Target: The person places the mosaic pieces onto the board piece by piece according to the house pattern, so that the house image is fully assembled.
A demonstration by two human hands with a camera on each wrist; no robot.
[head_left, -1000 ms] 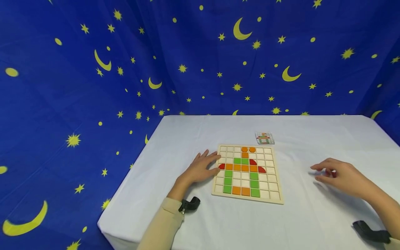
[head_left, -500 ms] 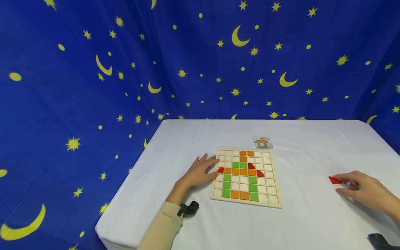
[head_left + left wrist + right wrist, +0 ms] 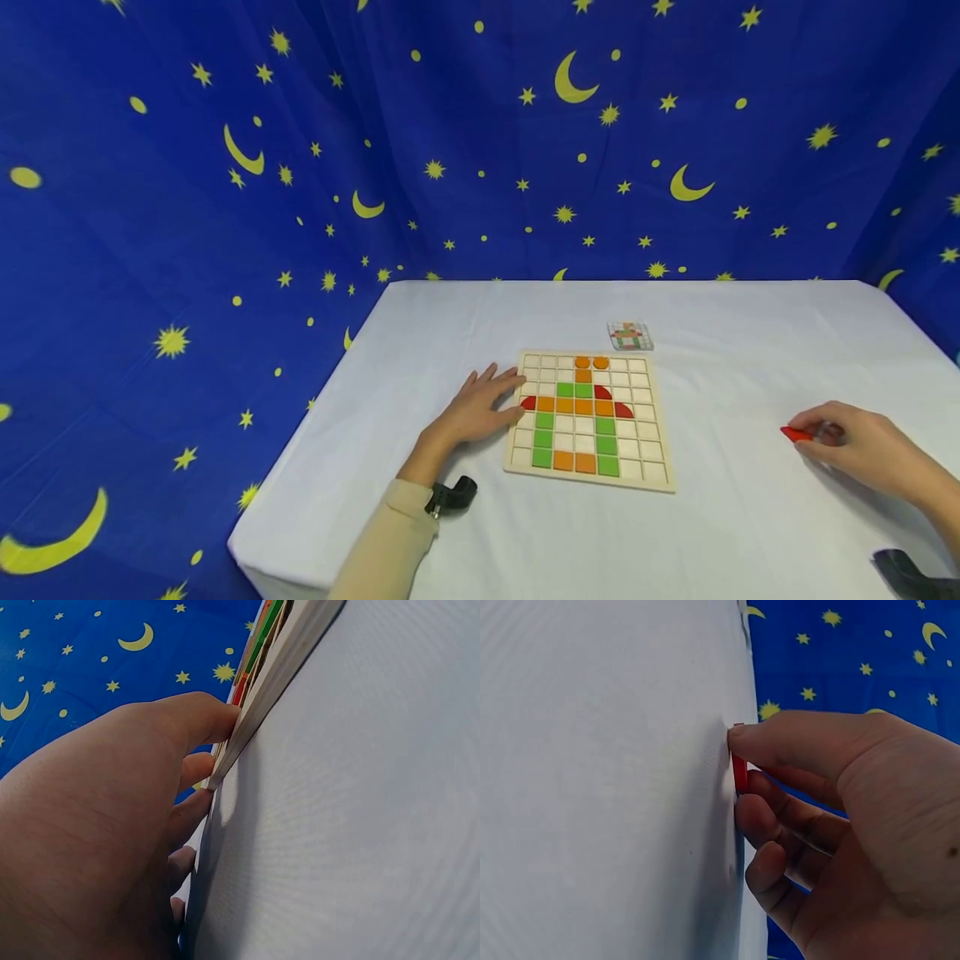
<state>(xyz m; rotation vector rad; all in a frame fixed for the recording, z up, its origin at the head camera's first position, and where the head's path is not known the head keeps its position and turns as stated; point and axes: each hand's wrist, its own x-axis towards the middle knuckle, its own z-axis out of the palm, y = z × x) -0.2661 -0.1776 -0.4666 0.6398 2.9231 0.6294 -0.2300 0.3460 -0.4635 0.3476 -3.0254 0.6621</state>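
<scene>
A wooden grid board (image 3: 633, 471) lies on the white table, with green, orange and red pieces set in its cells. My left hand (image 3: 476, 410) rests at the board's left edge, fingers fairly straight, thumb and fingertips touching the rim; the left wrist view shows the thumb against the board's side (image 3: 251, 724). Well to the right of the board, my right hand (image 3: 862, 442) pinches a small red piece (image 3: 795, 434) between thumb and fingers, close to the cloth. In the right wrist view the red piece (image 3: 740, 772) is seen edge-on, its outline partly hidden by the thumb.
Behind the board lies a small square card (image 3: 630, 335) printed with a coloured grid pattern. White cloth (image 3: 450, 317) covers the table. A blue curtain (image 3: 480, 125) with yellow moons and stars hangs behind and to the left.
My right hand has moved right, away from the board, and now holds a red piece, first visible half a second ago. The left hand stays at the board's edge.
</scene>
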